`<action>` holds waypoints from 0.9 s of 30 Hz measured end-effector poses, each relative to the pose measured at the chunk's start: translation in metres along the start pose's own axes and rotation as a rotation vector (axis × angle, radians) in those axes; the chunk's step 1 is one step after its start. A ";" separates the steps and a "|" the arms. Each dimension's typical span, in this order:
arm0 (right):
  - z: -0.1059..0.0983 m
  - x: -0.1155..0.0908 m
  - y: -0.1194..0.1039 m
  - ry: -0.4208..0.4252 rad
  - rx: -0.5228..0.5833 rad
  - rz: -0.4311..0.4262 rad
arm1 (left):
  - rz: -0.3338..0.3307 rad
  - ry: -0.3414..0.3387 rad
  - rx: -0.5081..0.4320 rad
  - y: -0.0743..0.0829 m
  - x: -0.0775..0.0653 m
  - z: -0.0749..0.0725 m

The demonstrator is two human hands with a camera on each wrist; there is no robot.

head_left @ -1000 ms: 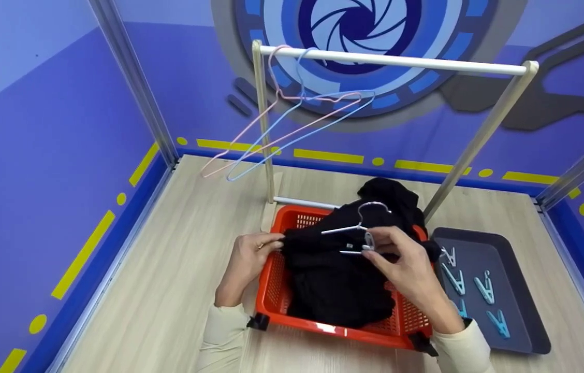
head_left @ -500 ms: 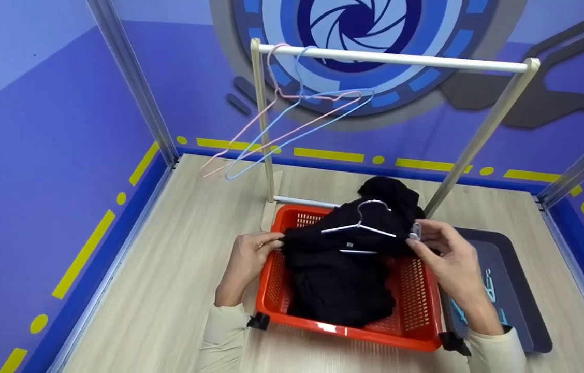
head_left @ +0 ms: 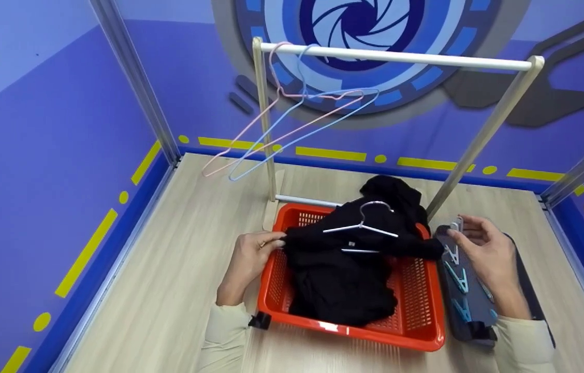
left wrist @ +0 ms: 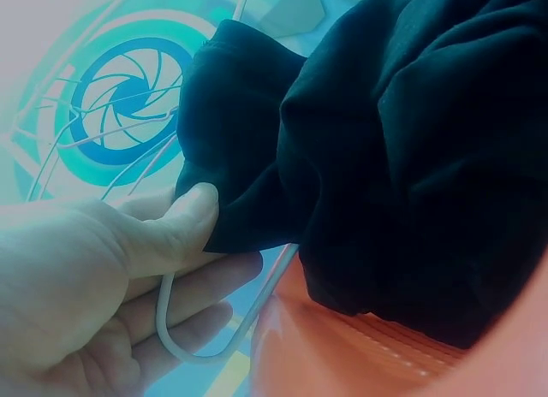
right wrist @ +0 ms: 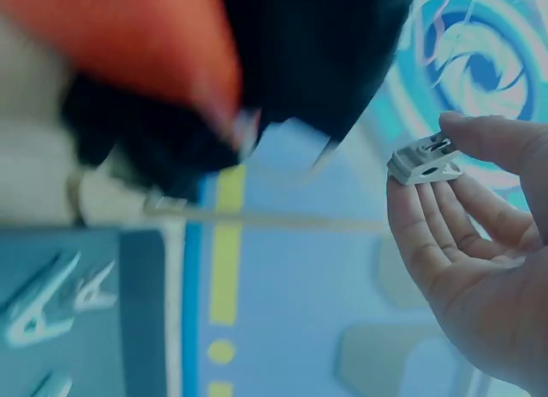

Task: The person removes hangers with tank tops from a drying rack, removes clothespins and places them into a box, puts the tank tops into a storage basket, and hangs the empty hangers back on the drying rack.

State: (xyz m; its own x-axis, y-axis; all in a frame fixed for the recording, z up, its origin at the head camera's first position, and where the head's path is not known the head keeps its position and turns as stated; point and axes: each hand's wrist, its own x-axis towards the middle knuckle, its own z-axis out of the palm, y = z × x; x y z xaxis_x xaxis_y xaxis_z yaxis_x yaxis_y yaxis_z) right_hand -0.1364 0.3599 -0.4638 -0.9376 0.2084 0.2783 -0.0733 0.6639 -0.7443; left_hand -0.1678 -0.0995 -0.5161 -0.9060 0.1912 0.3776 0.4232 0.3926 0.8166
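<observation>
My left hand pinches the left end of a black garment lying over the red basket. In the left wrist view, thumb and finger clamp the cloth, and the rounded end of a pale hanger shows below it. The same white hanger lies partly inside the garment, its metal hook upward. Over the tray, my right hand holds a grey-white clothespin between thumb and fingers, apart from the cloth. The garment's right end lies over the basket's right rim.
A dark grey tray beside the basket holds several clothespins, including a teal one. Behind stands a rack with a white rail. Pink and blue hangers hang at its left.
My right hand has moved right with the clothespin, from the middle of the garment past its right end to over the tray. The left hand keeps its pinch in place.
</observation>
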 end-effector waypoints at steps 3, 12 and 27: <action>-0.004 0.007 0.021 0.010 -0.060 0.062 | 0.004 -0.002 0.006 0.000 0.000 0.000; -0.006 0.024 0.073 -0.060 -0.164 0.231 | 0.005 -0.002 0.007 0.002 -0.001 0.000; 0.007 0.040 0.127 -0.131 -0.299 0.312 | -0.010 0.003 0.010 0.001 -0.002 -0.001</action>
State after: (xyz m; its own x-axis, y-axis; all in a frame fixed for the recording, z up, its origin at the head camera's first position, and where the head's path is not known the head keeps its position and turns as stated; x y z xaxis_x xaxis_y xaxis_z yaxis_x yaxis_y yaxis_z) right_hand -0.1854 0.4479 -0.5515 -0.9357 0.3520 -0.0253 0.3035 0.7661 -0.5665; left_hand -0.1654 -0.0999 -0.5153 -0.9103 0.1848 0.3704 0.4139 0.4037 0.8159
